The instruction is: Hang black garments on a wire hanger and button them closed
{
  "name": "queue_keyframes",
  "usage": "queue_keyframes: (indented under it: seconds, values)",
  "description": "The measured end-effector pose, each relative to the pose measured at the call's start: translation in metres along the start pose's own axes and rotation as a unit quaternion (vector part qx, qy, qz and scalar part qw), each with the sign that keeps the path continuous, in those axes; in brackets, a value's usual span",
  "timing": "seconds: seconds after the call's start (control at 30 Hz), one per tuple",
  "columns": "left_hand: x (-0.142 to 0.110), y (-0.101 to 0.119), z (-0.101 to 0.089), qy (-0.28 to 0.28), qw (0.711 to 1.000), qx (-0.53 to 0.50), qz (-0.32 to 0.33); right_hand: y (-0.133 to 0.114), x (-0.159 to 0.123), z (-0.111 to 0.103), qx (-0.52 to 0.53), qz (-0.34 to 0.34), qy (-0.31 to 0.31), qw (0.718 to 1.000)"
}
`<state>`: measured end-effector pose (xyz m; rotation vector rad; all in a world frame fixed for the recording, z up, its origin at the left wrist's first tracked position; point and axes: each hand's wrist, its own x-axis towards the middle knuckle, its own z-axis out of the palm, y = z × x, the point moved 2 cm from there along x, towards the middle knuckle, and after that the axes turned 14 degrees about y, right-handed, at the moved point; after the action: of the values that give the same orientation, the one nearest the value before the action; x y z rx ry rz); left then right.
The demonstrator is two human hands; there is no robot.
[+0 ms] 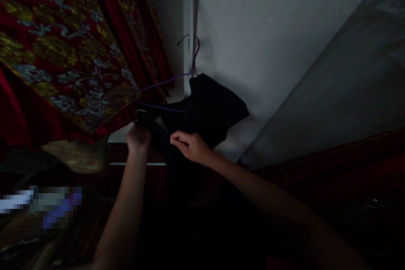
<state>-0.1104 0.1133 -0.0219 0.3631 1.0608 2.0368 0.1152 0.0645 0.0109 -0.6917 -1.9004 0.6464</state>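
Observation:
A black shirt [210, 105] hangs partly on a thin purple wire hanger [171, 79]. One side of the shirt covers the hanger's right arm, while the left arm of the hanger is bare. My left hand [138, 137] is closed on the shirt's edge near the neck opening, its fingertips hidden behind the cloth. Beside a small pale label [162, 124], my right hand [190, 145] pinches the black cloth between thumb and fingers. The hanger's hook [190, 40] points up in front of a pale vertical edge. Low light hides the shirt's lower part.
Red cloth with gold and silver embroidery [72, 55] hangs at the left. A pale wall [268, 21] rises behind the shirt, with a grey slanted surface [335, 84] at the right. A tan checked cloth [79, 156] lies below the red cloth. The lower left is blurred.

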Motion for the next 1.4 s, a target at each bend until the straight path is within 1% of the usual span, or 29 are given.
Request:
queue_keyframes:
  seconds: [0.07,0.1,0.17,0.23,0.33,0.4,0.47,0.53,0.6,0.67,0.73,0.8,0.83,0.9,0.97,1.03,1.07,1.13,1.17,1.2,1.27,1.3,1.37,1.4]
  values:
    - [-0.013,-0.025,-0.008,-0.008,0.999,0.026,-0.029,0.002,-0.008,-0.004,-0.008,0.02,-0.005,1.0]
    - [-0.019,-0.033,-0.011,-0.012,0.998,0.041,-0.038,0.004,-0.013,-0.007,-0.015,0.029,-0.008,0.999]
    - [-0.03,-0.042,-0.015,-0.023,0.997,0.065,-0.042,0.009,-0.024,-0.014,-0.027,0.046,-0.016,0.998]
    - [-0.037,-0.039,-0.015,-0.037,0.996,0.078,-0.034,0.018,-0.036,-0.023,-0.028,0.069,-0.02,0.997]
    - [-0.047,-0.024,-0.005,-0.072,0.994,0.074,-0.023,0.039,-0.056,-0.034,-0.026,0.132,-0.026,0.991]
    - [-0.056,-0.016,0.005,-0.12,0.989,0.082,-0.012,0.055,-0.07,-0.037,-0.028,0.209,-0.041,0.977]
    - [-0.071,-0.012,0.014,-0.196,0.972,0.132,0.004,0.069,-0.084,-0.035,-0.028,0.289,-0.067,0.955]
    - [-0.091,-0.014,0.022,-0.279,0.938,0.203,0.025,0.077,-0.092,-0.032,-0.025,0.337,-0.077,0.938]
    - [-0.115,-0.019,0.028,-0.341,0.903,0.254,0.051,0.08,-0.092,-0.03,-0.021,0.345,-0.053,0.937]
    - [-0.137,-0.021,0.032,-0.387,0.876,0.273,0.09,0.077,-0.085,-0.029,0.016,0.339,-0.001,0.941]
    - [-0.154,-0.019,0.037,-0.418,0.855,0.275,0.134,0.071,-0.075,-0.028,0.09,0.327,0.05,0.939]
    - [-0.162,-0.013,0.041,-0.435,0.841,0.271,0.172,0.062,-0.066,-0.025,0.186,0.333,0.082,0.921]
    - [-0.163,-0.008,0.043,-0.436,0.837,0.272,0.19,0.056,-0.063,-0.022,0.223,0.343,0.087,0.908]
    - [-0.16,0.003,0.045,-0.423,0.832,0.279,0.227,0.041,-0.057,-0.016,0.274,0.365,0.08,0.886]
    - [-0.152,0.014,0.045,-0.393,0.832,0.288,0.265,0.024,-0.053,-0.009,0.306,0.388,0.024,0.869]
    - [-0.143,0.02,0.042,-0.371,0.835,0.296,0.277,0.008,-0.048,-0.003,0.336,0.42,-0.043,0.842]
    - [-0.138,0.021,0.04,-0.369,0.839,0.303,0.263,0.001,-0.045,-0.001,0.349,0.441,-0.072,0.824]
    - [-0.128,0.019,0.03,-0.374,0.849,0.318,0.195,-0.007,-0.039,0.001,0.361,0.475,-0.101,0.796]
    - [-0.124,0.016,0.024,-0.377,0.854,0.324,0.153,-0.009,-0.036,0.0,0.361,0.483,-0.109,0.79]
    - [-0.12,0.014,0.016,-0.377,0.859,0.327,0.114,-0.011,-0.034,-0.002,0.356,0.483,-0.117,0.791]
    - [-0.114,0.01,-0.003,-0.378,0.863,0.331,0.058,-0.014,-0.029,-0.007,0.323,0.462,-0.159,0.811]
    - [-0.113,0.008,-0.014,-0.385,0.859,0.335,0.035,-0.016,-0.028,-0.01,0.292,0.443,-0.197,0.824]
    - [-0.112,0.004,-0.037,-0.412,0.84,0.353,-0.022,-0.021,-0.026,-0.015,0.213,0.389,-0.29,0.848]
    - [-0.114,0.002,-0.047,-0.433,0.823,0.363,-0.058,-0.025,-0.025,-0.017,0.173,0.356,-0.335,0.855]
